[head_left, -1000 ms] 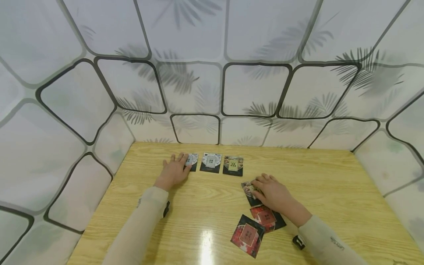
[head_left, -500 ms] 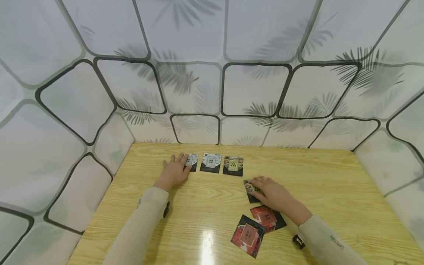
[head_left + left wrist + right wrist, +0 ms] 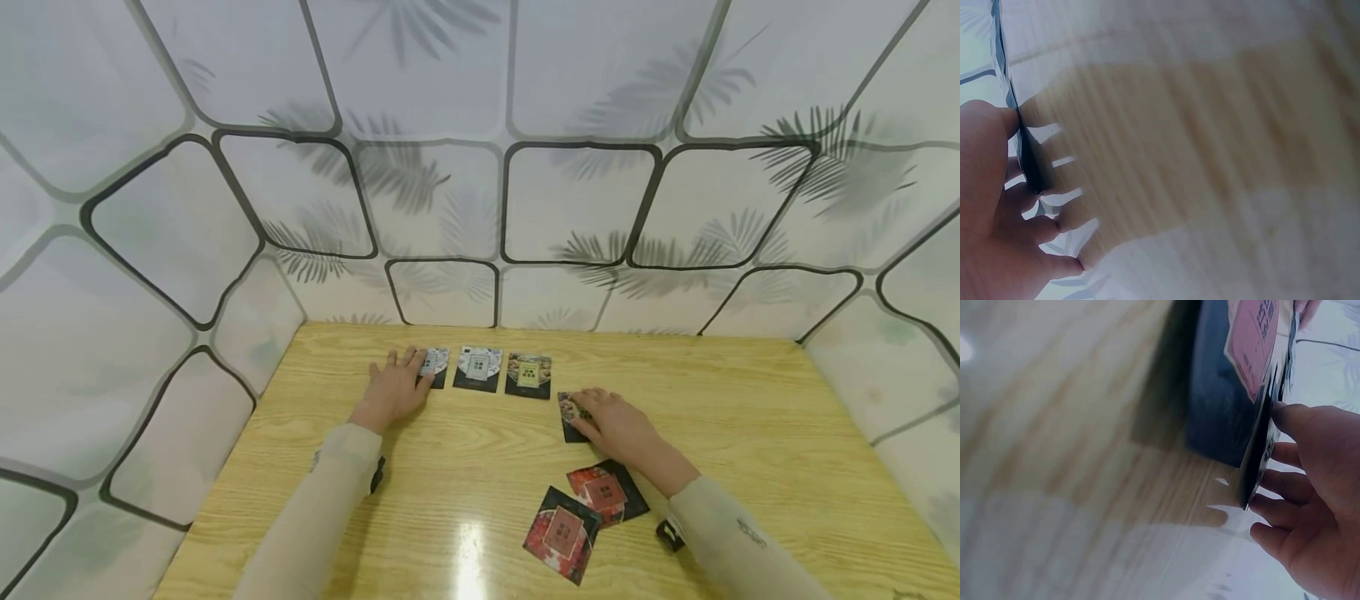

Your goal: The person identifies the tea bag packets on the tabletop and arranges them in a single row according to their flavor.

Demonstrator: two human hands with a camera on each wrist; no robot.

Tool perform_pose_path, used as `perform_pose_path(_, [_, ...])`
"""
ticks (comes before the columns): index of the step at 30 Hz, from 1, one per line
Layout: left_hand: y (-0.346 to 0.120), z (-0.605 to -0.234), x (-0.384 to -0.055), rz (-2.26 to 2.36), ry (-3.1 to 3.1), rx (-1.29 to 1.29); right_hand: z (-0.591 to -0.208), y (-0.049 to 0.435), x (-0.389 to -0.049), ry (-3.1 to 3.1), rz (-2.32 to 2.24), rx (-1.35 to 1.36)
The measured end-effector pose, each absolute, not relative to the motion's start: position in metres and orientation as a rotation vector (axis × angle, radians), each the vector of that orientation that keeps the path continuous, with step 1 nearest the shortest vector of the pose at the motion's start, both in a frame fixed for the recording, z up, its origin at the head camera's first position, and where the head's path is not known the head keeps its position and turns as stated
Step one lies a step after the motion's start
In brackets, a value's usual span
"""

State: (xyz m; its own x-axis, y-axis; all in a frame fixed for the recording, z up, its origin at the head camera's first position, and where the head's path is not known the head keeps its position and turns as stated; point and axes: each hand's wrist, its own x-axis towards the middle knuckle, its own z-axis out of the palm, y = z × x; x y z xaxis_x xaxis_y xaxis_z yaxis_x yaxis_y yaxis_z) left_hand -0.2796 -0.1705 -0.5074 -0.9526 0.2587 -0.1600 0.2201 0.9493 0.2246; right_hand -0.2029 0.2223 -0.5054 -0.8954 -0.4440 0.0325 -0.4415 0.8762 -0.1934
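In the head view my left hand (image 3: 392, 390) rests with spread fingers on a small flat blue-and-white sachet (image 3: 437, 367), partly covering it. To its right lie a matching blue-and-white sachet (image 3: 477, 368) and a brown-and-yellow sachet (image 3: 528, 376), forming a row. My right hand (image 3: 618, 423) lies over another brown-patterned sachet (image 3: 570, 423), fingers and thumb pressing on its top; much of it is hidden. The right wrist view shows the thumb (image 3: 1294, 419) and fingertips touching that sachet's face. The left wrist view shows the left fingers (image 3: 1041, 228) laid out straight.
Two red sachets lie nearer me, one (image 3: 606, 493) slightly overlapping the other (image 3: 562, 533). All rest on a wood-grain table (image 3: 750, 417). A patterned fabric wall (image 3: 577, 208) encloses the table's back and sides.
My right hand has slid the brown-patterned sachet away from me and slightly right, straightening it; it has come apart from the red sachet. My left hand has stayed in place.
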Motion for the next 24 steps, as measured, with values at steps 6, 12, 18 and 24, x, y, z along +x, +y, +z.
perform_pose_path(6, [-0.17, -0.508, -0.281, 0.297, 2.922, 0.356, -0.504, 0.221, -0.21, 3.039, -0.319, -0.682])
perform_pose_path(12, [-0.17, -0.509, -0.281, 0.306, 2.912, 0.354, -0.503, 0.221, -0.216, 3.023, -0.324, -0.632])
perform_pose_path(18, [-0.169, -0.509, -0.281, 0.307, 2.915, 0.354, -0.504, 0.221, -0.223, 3.005, -0.324, -0.602])
perform_pose_path(24, [-0.169, -0.508, -0.28, 0.314, 2.924, 0.36, -0.506, 0.222, -0.228, 2.995, -0.345, -0.586])
